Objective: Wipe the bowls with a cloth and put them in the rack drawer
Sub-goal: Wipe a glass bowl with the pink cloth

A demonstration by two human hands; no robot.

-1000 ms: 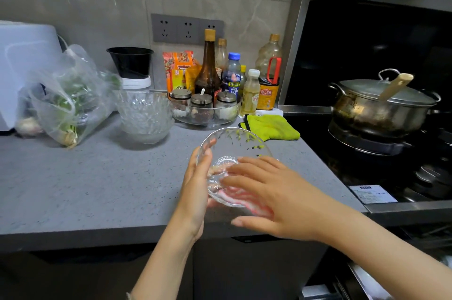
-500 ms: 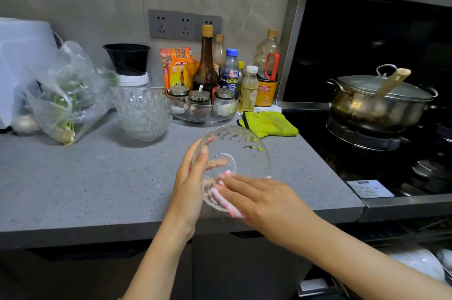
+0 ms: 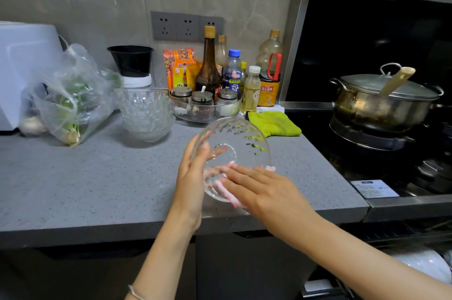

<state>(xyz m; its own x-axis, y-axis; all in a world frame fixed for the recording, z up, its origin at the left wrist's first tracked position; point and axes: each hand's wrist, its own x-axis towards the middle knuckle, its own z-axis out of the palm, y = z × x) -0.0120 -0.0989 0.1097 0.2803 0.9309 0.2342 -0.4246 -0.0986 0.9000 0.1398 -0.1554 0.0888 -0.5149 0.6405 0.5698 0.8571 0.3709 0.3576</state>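
Grey speckled stone is forming the counter (image 3: 85, 177), which is running along a tiled wall with a strip of sockets and is meeting a dark stove on the right. Above its front edge, the left grip (image 3: 193, 177) is grasping a clear glass bowl (image 3: 244, 138), with the thumb lying over the near rim and the fingers showing through the glass behind the base. The bowl is hanging tilted, off the counter, with its open mouth turning towards the person. The right grip (image 3: 266, 192) is released: its fingers are lying straight and flat, pressing a pink-and-white cloth (image 3: 233, 202) against the lower inside wall of the bowl. Only the edges of the cloth are peeking out around the fingers.

Further back and to the left, a stack of glass bowls (image 3: 146, 113) is standing upright on the counter, well apart from the hands. Beside it on the left, a clear plastic bag of greens (image 3: 71, 99) is leaning against a white appliance (image 3: 22, 67). Behind the stack, a black cup (image 3: 130, 61) is sitting near the wall. A glass tray of condiment jars (image 3: 205, 108) is standing just beside the stack on the right, with bottles crowding behind it. A green cloth (image 3: 274, 123) is lying at the counter's right end. On the stove, a lidded steel pot (image 3: 381, 101) is sitting on a burner. At the lower right edge, the rack drawer (image 3: 425, 263) is showing pale shapes, too blurred to tell.
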